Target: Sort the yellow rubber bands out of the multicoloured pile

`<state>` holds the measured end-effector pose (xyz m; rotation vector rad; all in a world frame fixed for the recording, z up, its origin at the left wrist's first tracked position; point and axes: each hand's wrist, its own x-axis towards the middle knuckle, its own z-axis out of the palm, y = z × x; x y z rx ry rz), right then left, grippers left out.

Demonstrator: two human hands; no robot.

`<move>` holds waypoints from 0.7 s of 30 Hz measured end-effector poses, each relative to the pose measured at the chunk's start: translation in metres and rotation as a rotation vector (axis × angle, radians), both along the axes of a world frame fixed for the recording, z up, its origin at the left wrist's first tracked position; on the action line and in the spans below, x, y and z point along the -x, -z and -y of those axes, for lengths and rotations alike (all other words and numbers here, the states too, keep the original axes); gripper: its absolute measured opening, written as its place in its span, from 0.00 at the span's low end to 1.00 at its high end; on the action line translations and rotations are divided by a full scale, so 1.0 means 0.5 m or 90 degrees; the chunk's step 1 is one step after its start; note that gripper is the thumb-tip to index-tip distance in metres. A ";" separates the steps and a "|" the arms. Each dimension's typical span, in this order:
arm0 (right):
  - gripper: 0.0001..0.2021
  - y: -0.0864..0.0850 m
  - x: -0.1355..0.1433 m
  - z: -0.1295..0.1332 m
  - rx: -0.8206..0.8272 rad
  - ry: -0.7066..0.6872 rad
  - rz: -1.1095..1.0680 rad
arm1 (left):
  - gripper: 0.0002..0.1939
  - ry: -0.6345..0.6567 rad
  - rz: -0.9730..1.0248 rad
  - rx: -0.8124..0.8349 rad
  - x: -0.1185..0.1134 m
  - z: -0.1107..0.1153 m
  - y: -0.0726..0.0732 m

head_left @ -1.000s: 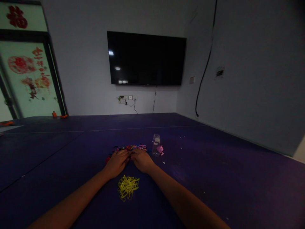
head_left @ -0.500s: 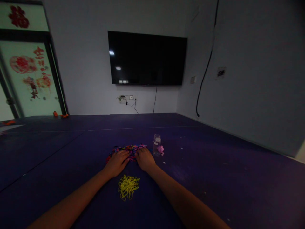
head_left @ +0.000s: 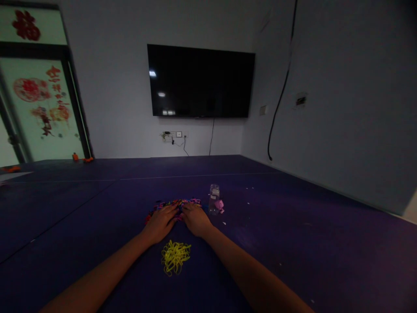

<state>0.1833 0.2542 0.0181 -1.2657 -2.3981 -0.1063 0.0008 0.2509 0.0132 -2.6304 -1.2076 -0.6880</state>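
Note:
A pile of multicoloured rubber bands (head_left: 178, 203) lies on the purple tabletop, partly hidden under both hands. My left hand (head_left: 162, 222) rests flat on the left part of the pile, fingers stretched forward. On the right part lies my right hand (head_left: 196, 218), its fingers extended and pointing in towards the left hand. Closer to me, between my forearms, sits a separate heap of yellow rubber bands (head_left: 175, 256), touched by neither hand. Just right of my right hand stands a clear bottle (head_left: 214, 199), with a crumpled pink item (head_left: 219, 205) against it.
The purple table (head_left: 276, 243) stretches to the wall, with small white scraps on its right half. Orange objects (head_left: 87, 160) lie at the far left by the door. A black television (head_left: 202, 82) hangs on the wall, and a black cable (head_left: 280, 104) dangles at the right.
My right hand has shifted slightly left over the pile, nearer to my left hand. The left hand, yellow bands and bottle stay about where they were.

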 end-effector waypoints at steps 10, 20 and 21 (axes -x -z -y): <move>0.17 -0.003 -0.004 0.001 0.000 0.033 -0.010 | 0.23 -0.051 -0.043 0.063 -0.004 0.000 -0.003; 0.22 0.010 -0.006 -0.002 0.011 -0.004 0.002 | 0.30 -0.170 -0.078 0.083 -0.003 -0.009 0.009; 0.21 0.007 -0.006 -0.001 0.012 -0.002 0.001 | 0.30 -0.175 -0.076 0.084 -0.002 -0.011 0.012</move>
